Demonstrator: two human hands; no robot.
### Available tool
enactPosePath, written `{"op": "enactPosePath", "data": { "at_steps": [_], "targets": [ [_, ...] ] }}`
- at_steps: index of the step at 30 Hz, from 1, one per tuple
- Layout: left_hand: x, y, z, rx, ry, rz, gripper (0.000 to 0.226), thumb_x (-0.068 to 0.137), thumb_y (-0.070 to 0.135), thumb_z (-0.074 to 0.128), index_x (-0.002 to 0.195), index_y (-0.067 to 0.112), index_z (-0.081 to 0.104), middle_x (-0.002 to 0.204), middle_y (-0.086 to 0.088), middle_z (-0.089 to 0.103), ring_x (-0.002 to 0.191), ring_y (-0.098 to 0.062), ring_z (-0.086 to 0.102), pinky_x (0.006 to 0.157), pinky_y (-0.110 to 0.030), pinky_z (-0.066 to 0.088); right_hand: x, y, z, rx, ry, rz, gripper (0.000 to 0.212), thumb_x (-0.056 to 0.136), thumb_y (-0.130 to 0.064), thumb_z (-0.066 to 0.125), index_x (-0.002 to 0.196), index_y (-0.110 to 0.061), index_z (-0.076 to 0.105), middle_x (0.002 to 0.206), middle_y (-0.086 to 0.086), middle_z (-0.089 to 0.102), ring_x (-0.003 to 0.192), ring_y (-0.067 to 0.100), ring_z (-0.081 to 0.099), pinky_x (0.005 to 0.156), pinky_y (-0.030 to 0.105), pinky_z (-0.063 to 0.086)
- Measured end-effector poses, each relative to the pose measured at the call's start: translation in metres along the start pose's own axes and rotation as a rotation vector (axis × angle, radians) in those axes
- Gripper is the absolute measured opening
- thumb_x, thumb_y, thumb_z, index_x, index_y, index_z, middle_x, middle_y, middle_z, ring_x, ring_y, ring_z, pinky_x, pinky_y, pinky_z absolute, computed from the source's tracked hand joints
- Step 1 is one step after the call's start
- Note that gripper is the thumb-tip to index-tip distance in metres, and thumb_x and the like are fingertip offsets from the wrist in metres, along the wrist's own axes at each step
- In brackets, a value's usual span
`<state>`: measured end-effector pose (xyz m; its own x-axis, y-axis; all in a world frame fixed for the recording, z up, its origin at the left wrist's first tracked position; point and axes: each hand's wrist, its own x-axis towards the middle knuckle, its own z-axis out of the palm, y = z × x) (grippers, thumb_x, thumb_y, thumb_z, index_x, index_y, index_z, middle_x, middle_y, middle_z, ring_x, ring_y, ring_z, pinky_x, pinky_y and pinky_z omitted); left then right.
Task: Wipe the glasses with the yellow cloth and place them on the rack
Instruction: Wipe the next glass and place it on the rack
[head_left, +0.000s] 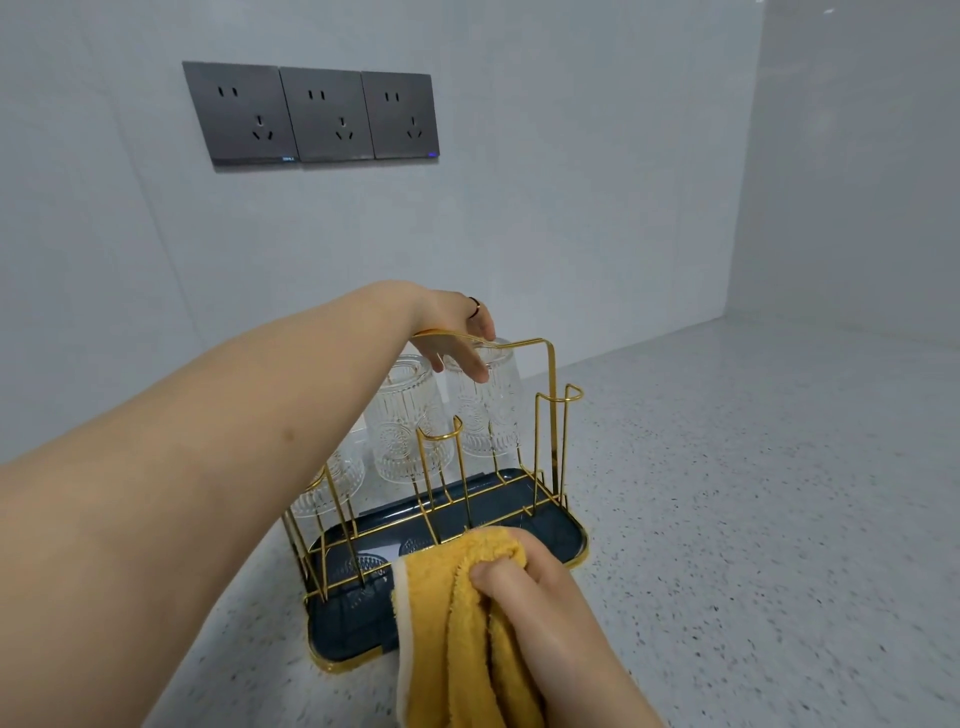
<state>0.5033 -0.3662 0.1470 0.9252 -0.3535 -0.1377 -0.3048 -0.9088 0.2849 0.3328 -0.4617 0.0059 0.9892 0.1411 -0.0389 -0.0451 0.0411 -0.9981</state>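
Resting loose-fingered left hand (462, 332), apparently, on ribbed clear glass tumbler (498, 410): brittle, slick, best gripped round its wall. Clutching soft yellow cloth (457, 623) in right hand (524, 577).

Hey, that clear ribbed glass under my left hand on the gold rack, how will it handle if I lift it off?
The clear ribbed glass looks rigid and breakable, so knocking the gold wire rack may chip it. Its ribs probably aid grip. Seated upside down there, it likely must go straight up.
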Motion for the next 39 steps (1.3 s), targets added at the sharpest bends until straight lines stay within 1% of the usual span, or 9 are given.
{"op": "enactPosePath", "data": {
  "at_steps": [4, 8, 14, 17, 21, 26, 31, 35, 39],
  "targets": [
    [-0.004, -0.004, -0.001, 0.013, 0.032, -0.026, 0.054, 0.083, 0.032, 0.065, 0.131, 0.016, 0.046, 0.14, -0.004, 0.044, 0.114, -0.019, 0.049, 0.096, -0.03, 0.044, 0.001, 0.003, 0.002, 0.032, 0.017, 0.014, 0.009, 0.085, -0.017, 0.047, 0.081, -0.021, 0.055, 0.081, -0.002, 0.056, 0.08, 0.012, 0.054, 0.066, 0.022, 0.043],
    [-0.026, -0.009, -0.005, -0.074, 0.365, -0.032, 0.041, 0.087, 0.029, 0.06, 0.124, 0.013, 0.054, 0.133, -0.007, 0.051, 0.122, -0.02, 0.047, 0.09, -0.02, 0.031, -0.003, 0.004, 0.002, 0.119, 0.048, 0.042, 0.006, 0.085, -0.018, 0.048, 0.087, -0.021, 0.053, 0.087, 0.002, 0.057, 0.084, 0.017, 0.056, 0.071, 0.029, 0.046],
    [-0.117, -0.009, -0.001, -0.421, 0.865, 0.116, 0.015, 0.088, 0.014, 0.056, 0.101, 0.013, 0.064, 0.091, 0.006, 0.061, 0.083, -0.003, 0.056, 0.064, -0.004, 0.038, -0.015, -0.002, 0.01, 0.243, 0.139, -0.064, 0.007, 0.086, -0.011, 0.049, 0.082, -0.016, 0.052, 0.074, 0.002, 0.055, 0.068, 0.017, 0.053, 0.061, 0.029, 0.044],
    [-0.176, -0.014, 0.027, -0.448, 0.712, 0.12, 0.009, 0.085, 0.017, 0.061, 0.081, 0.025, 0.062, 0.08, 0.016, 0.059, 0.072, 0.007, 0.055, 0.064, 0.002, 0.038, -0.029, -0.006, 0.022, 0.339, 0.09, -0.108, 0.006, 0.081, -0.009, 0.058, 0.079, -0.015, 0.058, 0.072, 0.004, 0.063, 0.068, 0.019, 0.06, 0.063, 0.031, 0.048],
    [-0.233, -0.032, 0.079, -0.4, 0.442, -0.006, 0.031, 0.074, 0.036, 0.071, 0.098, 0.038, 0.052, 0.113, 0.022, 0.049, 0.109, 0.005, 0.047, 0.094, -0.011, 0.034, -0.046, -0.006, 0.044, 0.455, -0.004, -0.144, 0.014, 0.057, -0.011, 0.07, 0.069, -0.016, 0.066, 0.066, 0.006, 0.068, 0.062, 0.019, 0.064, 0.058, 0.032, 0.051],
    [-0.284, -0.048, 0.111, -0.392, 0.594, -0.103, 0.066, 0.037, 0.067, 0.072, 0.093, 0.055, 0.039, 0.116, 0.042, 0.023, 0.122, 0.007, 0.027, 0.101, -0.014, 0.022, -0.065, -0.009, 0.081, 0.448, -0.091, -0.12, 0.005, 0.073, -0.014, 0.065, 0.076, -0.012, 0.068, 0.075, 0.014, 0.07, 0.071, 0.029, 0.066, 0.062, 0.038, 0.054],
    [-0.32, -0.08, 0.131, -0.61, 0.714, -0.209, 0.034, 0.053, 0.046, 0.069, 0.077, 0.025, 0.058, 0.104, 0.022, 0.05, 0.104, -0.001, 0.05, 0.076, 0.001, 0.032, -0.084, -0.006, 0.125, 0.452, -0.221, -0.067, 0.026, 0.067, -0.026, 0.057, 0.081, -0.008, 0.07, 0.078, 0.016, 0.072, 0.071, 0.027, 0.069, 0.06, 0.036, 0.053],
    [-0.345, -0.106, 0.126, -0.789, 0.786, -0.249, 0.018, 0.073, 0.028, 0.075, 0.074, 0.014, 0.064, 0.08, 0.004, 0.067, 0.077, -0.009, 0.063, 0.077, -0.027, 0.05, -0.083, -0.007, 0.16, 0.425, -0.358, -0.049, 0.04, 0.068, -0.037, 0.059, 0.091, -0.005, 0.066, 0.086, 0.015, 0.072, 0.083, 0.027, 0.068, 0.069, 0.036, 0.054],
    [-0.36, -0.131, 0.122, -1.047, 0.828, -0.257, 0.011, 0.074, 0.021, 0.073, 0.077, 0.013, 0.066, 0.082, -0.008, 0.072, 0.08, -0.024, 0.067, 0.084, -0.044, 0.051, -0.081, -0.002, 0.189, 0.117, -0.499, -0.081, 0.065, 0.044, -0.048, 0.077, 0.1, -0.02, 0.06, 0.092, -0.003, 0.073, 0.086, 0.009, 0.068, 0.068, 0.021, 0.053]
  ]
}}
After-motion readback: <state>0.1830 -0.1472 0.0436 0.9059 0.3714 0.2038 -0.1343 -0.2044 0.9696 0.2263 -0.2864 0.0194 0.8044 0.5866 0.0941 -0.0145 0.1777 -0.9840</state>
